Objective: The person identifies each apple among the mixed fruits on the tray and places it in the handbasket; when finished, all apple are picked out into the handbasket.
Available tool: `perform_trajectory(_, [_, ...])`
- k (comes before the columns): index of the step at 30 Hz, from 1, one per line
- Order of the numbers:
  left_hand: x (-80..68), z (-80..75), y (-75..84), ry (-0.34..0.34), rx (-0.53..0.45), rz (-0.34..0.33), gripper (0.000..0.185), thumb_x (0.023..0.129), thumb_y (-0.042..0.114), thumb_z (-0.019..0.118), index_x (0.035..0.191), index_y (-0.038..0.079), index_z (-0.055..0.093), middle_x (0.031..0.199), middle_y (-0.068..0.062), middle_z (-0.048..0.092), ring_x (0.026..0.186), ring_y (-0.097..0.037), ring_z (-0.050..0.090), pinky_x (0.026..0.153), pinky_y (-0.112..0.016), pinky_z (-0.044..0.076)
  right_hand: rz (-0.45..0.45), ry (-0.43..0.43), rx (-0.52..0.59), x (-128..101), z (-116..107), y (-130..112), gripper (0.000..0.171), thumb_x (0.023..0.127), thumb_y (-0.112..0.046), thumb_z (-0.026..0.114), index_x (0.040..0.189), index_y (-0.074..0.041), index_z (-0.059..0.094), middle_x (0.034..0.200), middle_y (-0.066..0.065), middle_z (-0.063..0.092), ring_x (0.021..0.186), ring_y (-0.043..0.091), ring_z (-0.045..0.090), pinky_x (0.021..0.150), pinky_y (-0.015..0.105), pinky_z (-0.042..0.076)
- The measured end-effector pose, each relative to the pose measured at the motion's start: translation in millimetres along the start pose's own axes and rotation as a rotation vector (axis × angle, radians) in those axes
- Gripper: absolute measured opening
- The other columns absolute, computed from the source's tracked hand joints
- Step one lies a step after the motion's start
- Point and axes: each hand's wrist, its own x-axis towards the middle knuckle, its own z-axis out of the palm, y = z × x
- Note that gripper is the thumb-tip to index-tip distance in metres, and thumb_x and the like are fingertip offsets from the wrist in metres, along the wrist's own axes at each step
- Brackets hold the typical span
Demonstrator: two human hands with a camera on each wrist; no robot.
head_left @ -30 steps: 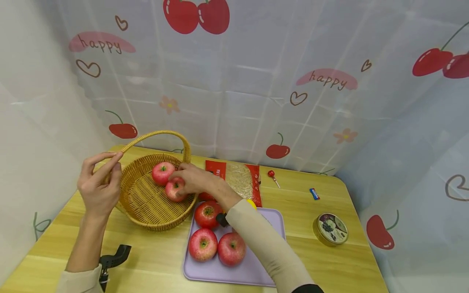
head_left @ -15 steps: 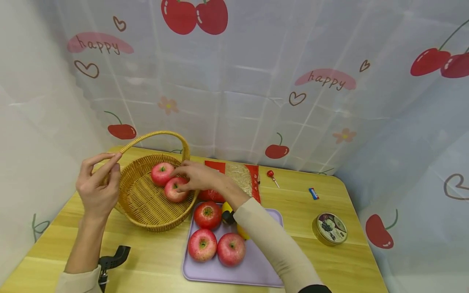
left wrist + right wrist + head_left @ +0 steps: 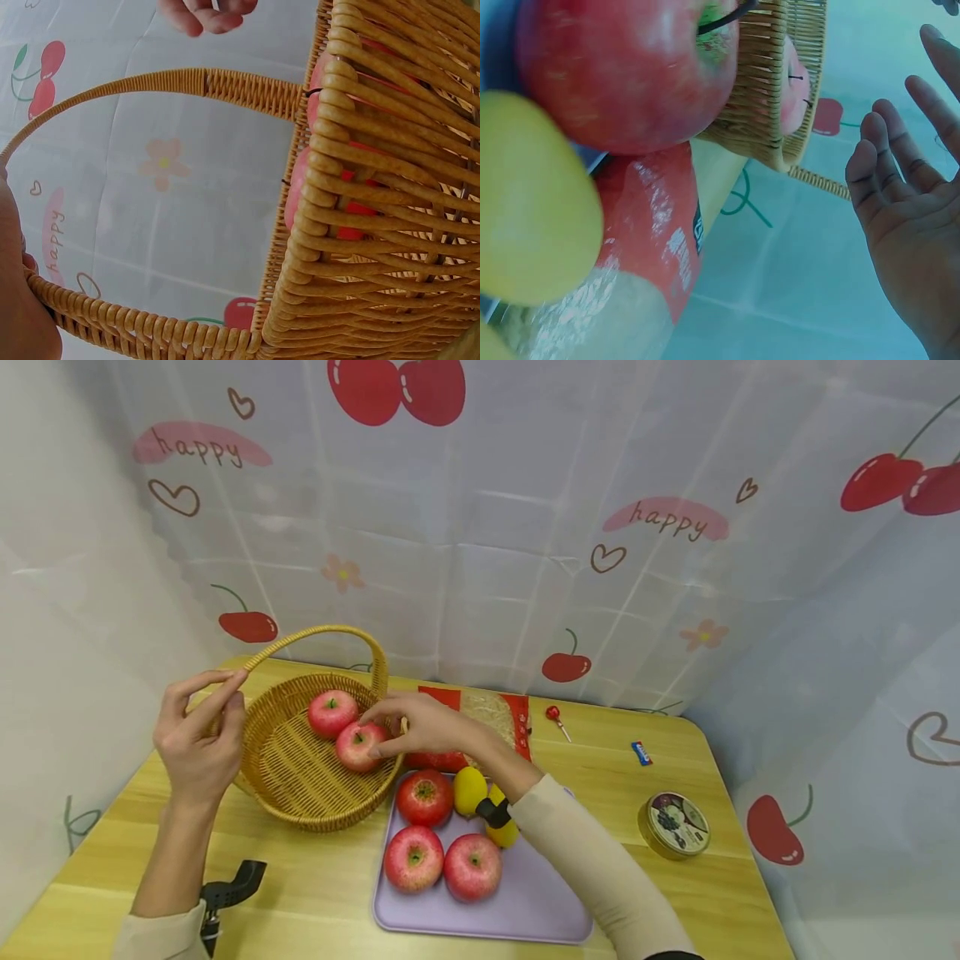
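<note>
A wicker basket (image 3: 294,787) with an arched handle (image 3: 322,632) stands at the table's left and holds two red apples (image 3: 332,712) (image 3: 358,745). My left hand (image 3: 198,735) rests against the basket's left rim, fingers loosely curled. In the left wrist view its fingertips (image 3: 202,11) are clear of the handle (image 3: 202,82). My right hand (image 3: 408,724) reaches over the right rim, straight fingers touching the nearer apple. The right wrist view shows that hand (image 3: 907,225) spread and holding nothing, beside the basket (image 3: 765,97).
A lilac tray (image 3: 525,910) in front carries three apples (image 3: 424,797) (image 3: 411,858) (image 3: 472,866) and two lemons (image 3: 469,789). Behind it lies a red packet (image 3: 517,727). A lollipop (image 3: 557,718), a small wrapper (image 3: 640,752) and a round tin (image 3: 675,825) lie to the right.
My right hand has let go of the nearer apple in the basket and drawn back a little to the right, uncovering the lemons. The left hand has stayed put.
</note>
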Motion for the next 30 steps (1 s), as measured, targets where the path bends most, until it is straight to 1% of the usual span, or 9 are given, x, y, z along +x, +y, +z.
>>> perform_trajectory(4, [0.0, -0.1, -0.1, -0.006, 0.0, -0.006, 0.017, 0.091, 0.005, 0.065, 0.095, -0.004, 0.079, 0.102, -0.023, 0.069, 0.056, 0.002, 0.03, 0.059, -0.007, 0.022, -0.004, -0.012, 0.012, -13.8, -1.3, 0.5, 0.045, 0.09, -0.044, 0.074, 0.129, -0.022, 0.068, 0.109, -0.005, 0.061, 0.094, 0.018, 0.059, 0.077, 0.022, 0.049])
perform_trajectory(8, [0.5, -0.5, 0.3, -0.008, 0.002, -0.01, 0.017, 0.092, 0.005, 0.065, 0.096, -0.004, 0.079, 0.103, -0.023, 0.069, 0.054, 0.002, 0.027, 0.058, -0.008, 0.021, -0.007, -0.023, 0.002, -27.9, -2.3, 2.0, 0.041, 0.089, -0.05, 0.073, 0.125, -0.03, 0.068, 0.112, -0.014, 0.06, 0.098, 0.012, 0.058, 0.083, 0.025, 0.05])
perform_trajectory(12, [0.7, 0.2, 0.5, -0.006, -0.002, -0.008, 0.017, 0.092, 0.004, 0.065, 0.096, -0.004, 0.079, 0.103, -0.023, 0.069, 0.057, 0.001, 0.031, 0.06, -0.008, 0.024, -0.004, -0.037, -0.006, -41.5, -1.4, 4.9, 0.043, 0.089, -0.05, 0.073, 0.126, -0.03, 0.068, 0.12, -0.009, 0.062, 0.104, 0.004, 0.055, 0.092, 0.033, 0.051])
perform_trajectory(16, [0.3, 0.8, 0.6, 0.0, -0.008, -0.008, 0.017, 0.091, 0.004, 0.065, 0.095, -0.004, 0.079, 0.102, -0.023, 0.069, 0.06, 0.001, 0.035, 0.063, -0.007, 0.025, -0.003, -0.05, -0.015, -53.6, 2.4, 7.7, 0.044, 0.089, -0.048, 0.073, 0.127, -0.025, 0.068, 0.121, -0.007, 0.062, 0.107, 0.007, 0.055, 0.095, 0.037, 0.051])
perform_trajectory(19, [-0.2, 1.2, 0.5, 0.0, -0.008, -0.01, 0.017, 0.091, 0.004, 0.065, 0.095, -0.004, 0.079, 0.102, -0.023, 0.069, 0.064, 0.0, 0.04, 0.064, -0.007, 0.026, -0.003, -0.06, -0.005, -62.0, 6.8, 9.3, 0.045, 0.089, -0.045, 0.075, 0.128, -0.024, 0.069, 0.121, -0.011, 0.059, 0.11, 0.015, 0.057, 0.095, 0.034, 0.05])
perform_trajectory(22, [-0.5, 1.6, 0.3, -0.003, -0.004, -0.009, 0.017, 0.091, 0.004, 0.065, 0.095, -0.003, 0.079, 0.102, -0.022, 0.07, 0.063, -0.001, 0.04, 0.062, -0.008, 0.025, -0.007, -0.073, 0.01, -69.6, 11.8, 10.5, 0.044, 0.089, -0.043, 0.075, 0.129, -0.024, 0.068, 0.124, -0.008, 0.059, 0.112, 0.021, 0.057, 0.096, 0.033, 0.049])
perform_trajectory(24, [-0.8, 1.4, 0.1, -0.005, 0.0, -0.008, 0.017, 0.091, 0.004, 0.065, 0.095, -0.003, 0.079, 0.102, -0.022, 0.07, 0.06, 0.0, 0.037, 0.061, -0.008, 0.024, -0.004, -0.086, 0.02, -73.3, 15.2, 11.6, 0.044, 0.09, -0.044, 0.074, 0.129, -0.025, 0.068, 0.126, -0.004, 0.059, 0.114, 0.02, 0.055, 0.097, 0.033, 0.048])
perform_trajectory(26, [-0.8, 1.1, 0.0, -0.003, 0.002, -0.007, 0.017, 0.091, 0.004, 0.065, 0.095, -0.003, 0.079, 0.102, -0.022, 0.07, 0.059, 0.001, 0.035, 0.06, -0.007, 0.023, -0.006, -0.091, 0.009, -76.2, 18.4, 13.4, 0.046, 0.089, -0.046, 0.074, 0.13, -0.025, 0.068, 0.128, -0.004, 0.059, 0.115, 0.018, 0.054, 0.098, 0.033, 0.047])
perform_trajectory(30, [-0.2, 0.7, 0.2, 0.008, 0.001, -0.008, 0.017, 0.091, 0.005, 0.065, 0.095, -0.003, 0.079, 0.102, -0.022, 0.07, 0.067, -0.002, 0.044, 0.064, -0.008, 0.027, -0.01, -0.091, -0.014, -79.9, 24.5, 17.0, 0.049, 0.088, -0.049, 0.074, 0.13, -0.024, 0.068, 0.129, -0.009, 0.057, 0.118, 0.013, 0.052, 0.102, 0.029, 0.044])
